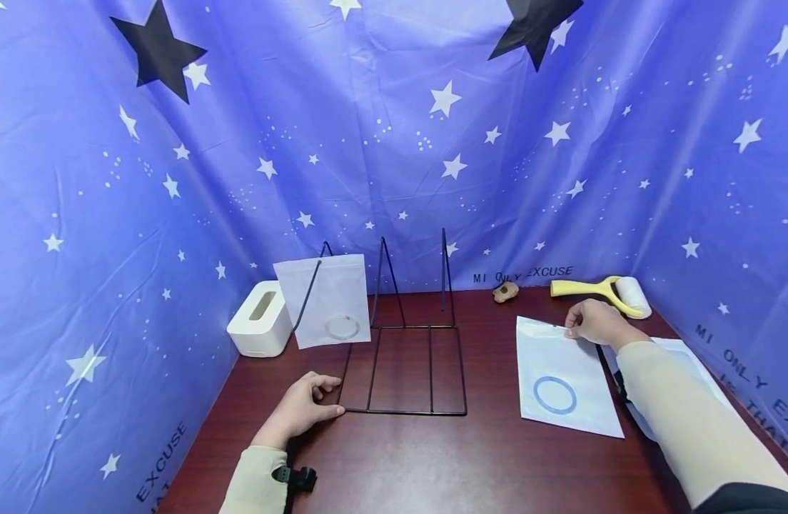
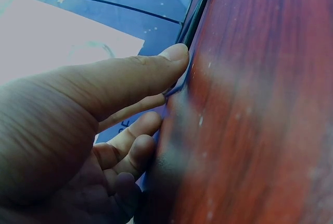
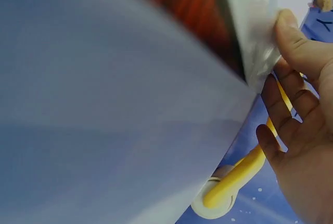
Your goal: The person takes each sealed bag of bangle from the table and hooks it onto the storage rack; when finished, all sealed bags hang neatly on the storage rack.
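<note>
A black wire rack [image 1: 430, 371] with several upright wire prongs stands on the table. At its front left corner my left hand [image 1: 305, 407] pinches the wire between thumb and fingers; the thumb [image 2: 176, 53] lies along it in the left wrist view. A white zip pouch [image 1: 323, 296] with a pale ring in it hangs tilted on the rack's left prong. To the right, my right hand [image 1: 596, 323] pinches the top edge of another white pouch [image 1: 542, 353], which has a blue ring [image 1: 554, 395] inside. Its pinched corner also shows in the right wrist view.
More white pouches [image 1: 679, 350] lie under my right forearm. A yellow lint roller [image 1: 583, 288] lies at the back right, with a small brown object [image 1: 505, 291] left of it. A white tissue box [image 1: 260, 325] stands at the back left. Starry blue curtains surround the table [image 1: 432, 464].
</note>
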`<state>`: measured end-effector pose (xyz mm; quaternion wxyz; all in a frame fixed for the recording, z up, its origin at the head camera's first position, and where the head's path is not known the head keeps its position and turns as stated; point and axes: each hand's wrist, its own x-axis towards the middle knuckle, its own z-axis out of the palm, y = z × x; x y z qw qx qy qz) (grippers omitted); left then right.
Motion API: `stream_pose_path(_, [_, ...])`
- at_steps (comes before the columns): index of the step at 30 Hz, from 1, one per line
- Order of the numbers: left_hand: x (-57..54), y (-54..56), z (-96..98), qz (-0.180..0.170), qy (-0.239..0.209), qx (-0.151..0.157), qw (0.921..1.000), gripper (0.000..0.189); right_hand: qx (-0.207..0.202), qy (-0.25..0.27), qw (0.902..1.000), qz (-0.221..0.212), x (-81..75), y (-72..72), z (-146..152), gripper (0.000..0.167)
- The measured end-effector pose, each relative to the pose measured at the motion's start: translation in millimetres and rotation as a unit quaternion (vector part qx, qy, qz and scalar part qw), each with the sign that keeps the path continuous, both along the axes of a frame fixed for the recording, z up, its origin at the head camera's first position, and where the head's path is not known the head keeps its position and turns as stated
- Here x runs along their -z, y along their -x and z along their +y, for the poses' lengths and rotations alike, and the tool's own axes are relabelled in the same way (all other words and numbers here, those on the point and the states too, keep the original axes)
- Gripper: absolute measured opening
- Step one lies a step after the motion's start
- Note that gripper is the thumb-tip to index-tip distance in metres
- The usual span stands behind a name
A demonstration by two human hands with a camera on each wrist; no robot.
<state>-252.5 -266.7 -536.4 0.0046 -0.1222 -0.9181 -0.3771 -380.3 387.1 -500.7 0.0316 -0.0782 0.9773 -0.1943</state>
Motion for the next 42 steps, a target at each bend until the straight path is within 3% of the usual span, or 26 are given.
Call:
stream_pose_path(9, [-1.0,-0.8,0.3,0.000,-0.001,-0.001,1.0000,0.049,0.005,0.072,0.9973,-0.010,-6.3,2.5,0.9,0.020])
stream_pose_path(16, [-1.3,-0.6,0.1,0.000,0.000,0.000,1.0000,0.049,0.009,0.112,0.9936,-0.007,-19.4,-4.5,-4.4,0.009])
stream_pose_path(26, [0.3,-0.9,0.4,-0.001,-0.002,0.003,1.0000,0.049,0.047,0.147,0.9864,0.057,-33.5,-23.0,-7.1,0.014])
stream_pose_path(34, [-0.1,-0.4,0.1,0.001,-0.002,0.004,1.0000,0.049,0.044,0.180,0.9779,0.097,-35.8,-36.0,-19.2,0.022])
stream_pose_path(42, [-1.4,-1.7,-0.2,0.002,-0.002,0.004,1.0000,0.049,0.084,0.185,0.9677,0.149,-36.4,-56.4,-32.9,0.025])
